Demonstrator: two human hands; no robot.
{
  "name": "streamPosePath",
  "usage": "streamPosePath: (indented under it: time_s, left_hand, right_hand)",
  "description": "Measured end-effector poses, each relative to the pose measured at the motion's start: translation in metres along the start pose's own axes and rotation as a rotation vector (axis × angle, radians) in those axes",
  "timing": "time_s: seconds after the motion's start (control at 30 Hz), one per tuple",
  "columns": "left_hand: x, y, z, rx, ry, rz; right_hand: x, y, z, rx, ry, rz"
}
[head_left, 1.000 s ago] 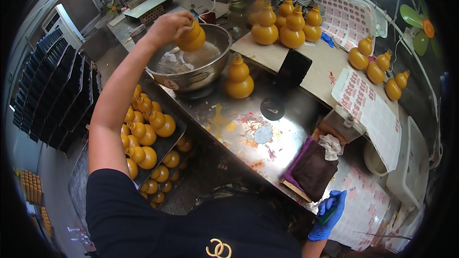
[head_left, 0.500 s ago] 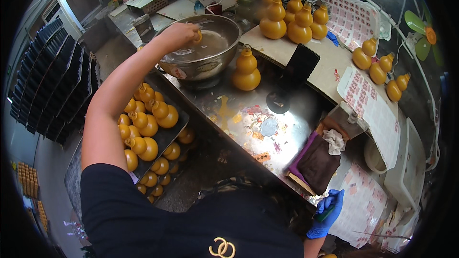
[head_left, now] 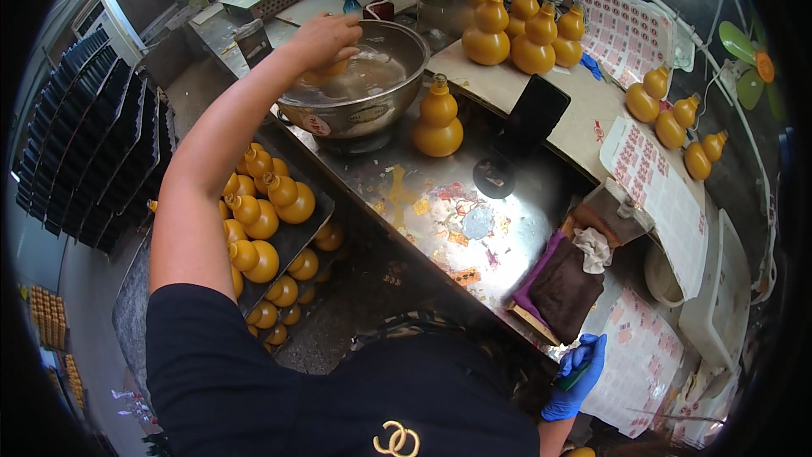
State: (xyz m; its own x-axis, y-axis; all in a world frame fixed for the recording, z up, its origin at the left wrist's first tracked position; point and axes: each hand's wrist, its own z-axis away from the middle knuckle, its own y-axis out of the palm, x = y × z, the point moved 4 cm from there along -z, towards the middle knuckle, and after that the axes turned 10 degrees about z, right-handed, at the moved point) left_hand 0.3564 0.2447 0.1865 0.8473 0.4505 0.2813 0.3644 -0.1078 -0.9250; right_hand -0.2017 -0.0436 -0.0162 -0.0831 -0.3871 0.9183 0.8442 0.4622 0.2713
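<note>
My bare left hand (head_left: 326,39) is over the far-left side of a wide metal bowl (head_left: 355,118) of cloudy water. Its fingers are closed on a yellow gourd-shaped bottle (head_left: 328,73), mostly hidden by the hand and wrist. Low on the right, my right hand (head_left: 582,377), in a blue glove, is curled around a small dark green object (head_left: 572,376) whose kind I cannot make out. A folded brown cloth (head_left: 567,292) lies just beyond that hand. Another yellow gourd bottle (head_left: 437,121) stands upright on the metal worktop beside the bowl.
Several gourd bottles stand on a raised shelf (head_left: 474,76) at the back. More lie in stacked trays (head_left: 304,245) below my left arm. A phone (head_left: 537,114) leans upright behind the worktop (head_left: 397,228). Sticker sheets (head_left: 647,161) lie on the right; black racks (head_left: 85,144) stand far left.
The gourd bottle in my left hand has come up and lies tilted at the bowl's left side; before, mostly its neck showed. My right hand has hardly moved.
</note>
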Motion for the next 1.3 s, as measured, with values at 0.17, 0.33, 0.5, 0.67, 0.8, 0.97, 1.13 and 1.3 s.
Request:
streamPosePath:
  time_s: [0.17, 0.33, 0.5, 0.67, 0.8, 0.97, 1.13, 1.3]
  left_hand:
    - [0.033, -0.012, 0.016, 0.008, -0.340, 0.200]
    - [0.059, -0.039, 0.035, -0.333, -0.430, 0.261]
    - [0.027, -0.101, 0.064, -0.497, -0.373, 0.454]
    - [-0.090, -0.156, 0.018, -0.387, -0.034, 0.752]
    - [-0.220, -0.102, -0.065, -0.132, 0.262, 1.375]
    - [-0.348, -0.023, -0.137, 0.395, 0.454, 2.044]
    - [-0.394, 0.046, -0.136, -0.082, 0.251, 1.618]
    - [-0.435, 0.036, -0.060, 0.005, 0.487, 1.324]
  right_hand:
    - [-0.005, -0.001, -0.001, 0.018, 0.011, -0.042]
    - [-0.014, -0.013, 0.003, 0.072, 0.182, -0.263]
    - [0.000, 0.010, 0.001, 0.165, 0.231, -0.066]
    - [0.039, 0.062, -0.003, 0.279, -0.025, 0.310]
    - [0.065, 0.081, -0.012, 0.377, -0.178, 0.463]
    - [0.080, 0.090, -0.047, 0.532, -0.559, 0.685]
    - [0.053, 0.055, -0.058, 0.149, -0.296, 0.946]
    - [0.036, 0.032, -0.059, 0.023, -0.353, 0.883]
